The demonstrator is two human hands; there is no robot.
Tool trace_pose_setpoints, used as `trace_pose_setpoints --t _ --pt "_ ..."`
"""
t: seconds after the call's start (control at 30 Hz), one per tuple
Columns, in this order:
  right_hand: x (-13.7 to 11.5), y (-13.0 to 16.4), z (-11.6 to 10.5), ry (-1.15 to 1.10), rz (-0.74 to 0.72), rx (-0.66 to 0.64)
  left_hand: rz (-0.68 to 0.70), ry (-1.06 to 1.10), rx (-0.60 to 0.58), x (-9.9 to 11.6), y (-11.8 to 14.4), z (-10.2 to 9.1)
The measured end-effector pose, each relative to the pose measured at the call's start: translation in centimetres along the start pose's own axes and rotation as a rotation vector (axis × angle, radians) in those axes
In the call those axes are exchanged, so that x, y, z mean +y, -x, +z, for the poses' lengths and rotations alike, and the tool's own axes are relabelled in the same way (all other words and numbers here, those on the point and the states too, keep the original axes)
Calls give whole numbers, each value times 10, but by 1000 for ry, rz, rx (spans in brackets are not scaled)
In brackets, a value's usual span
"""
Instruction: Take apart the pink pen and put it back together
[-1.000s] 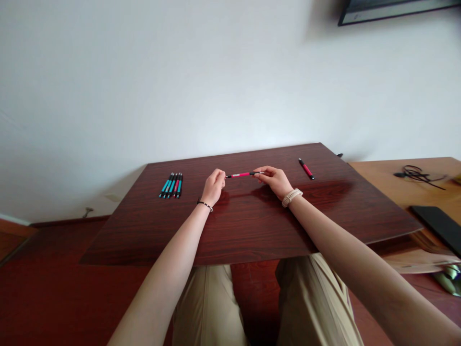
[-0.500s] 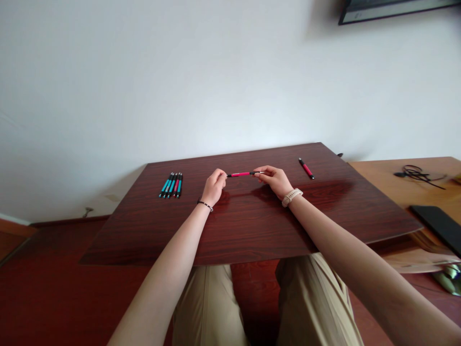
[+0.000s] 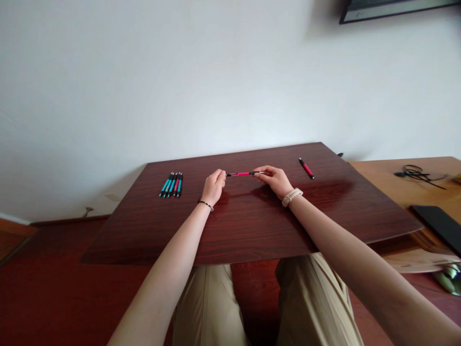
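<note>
Between my two hands a pink and black pen (image 3: 244,174) is held level, just above the dark wood table. My left hand (image 3: 215,186) is closed, its thumb and fingers pinching the pen's left end. At the opposite end, the fingertips of my right hand (image 3: 272,179) grip the black part, and a pale tip shows past them. To the left lies a row of several pens (image 3: 171,185), mostly turquoise with one pink among them. Another pink and black pen (image 3: 306,168) rests alone on the right.
The dark wood table (image 3: 252,230) reaches the white wall at the back. On a lighter wooden table (image 3: 382,180) at the right lie a black cable (image 3: 418,174) and a flat black object (image 3: 437,223). A dark-framed panel (image 3: 399,10) hangs at the upper right.
My left hand has shifted slightly left at the pen's end, and the marking on the pen's barrel looks different. My right hand has stayed in place.
</note>
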State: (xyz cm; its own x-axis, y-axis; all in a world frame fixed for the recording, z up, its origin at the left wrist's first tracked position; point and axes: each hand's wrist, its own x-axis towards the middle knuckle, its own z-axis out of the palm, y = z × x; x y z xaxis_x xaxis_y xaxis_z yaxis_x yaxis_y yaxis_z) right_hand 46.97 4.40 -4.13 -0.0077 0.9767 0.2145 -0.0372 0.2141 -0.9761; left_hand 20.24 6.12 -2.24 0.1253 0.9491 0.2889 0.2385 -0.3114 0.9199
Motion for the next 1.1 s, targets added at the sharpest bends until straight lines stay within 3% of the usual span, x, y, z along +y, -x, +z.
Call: trace_pose_setpoints --t 0.27,0.53,1.1 --pt "-2 0 1 4 3 0 -13 -25 22 1 0 0" --pt "-3 1 0 -2 -2 12 27 -51 -27 3 3 -4" --pt "-1 0 -1 6 -3 20 19 -18 56 2 -1 -9"
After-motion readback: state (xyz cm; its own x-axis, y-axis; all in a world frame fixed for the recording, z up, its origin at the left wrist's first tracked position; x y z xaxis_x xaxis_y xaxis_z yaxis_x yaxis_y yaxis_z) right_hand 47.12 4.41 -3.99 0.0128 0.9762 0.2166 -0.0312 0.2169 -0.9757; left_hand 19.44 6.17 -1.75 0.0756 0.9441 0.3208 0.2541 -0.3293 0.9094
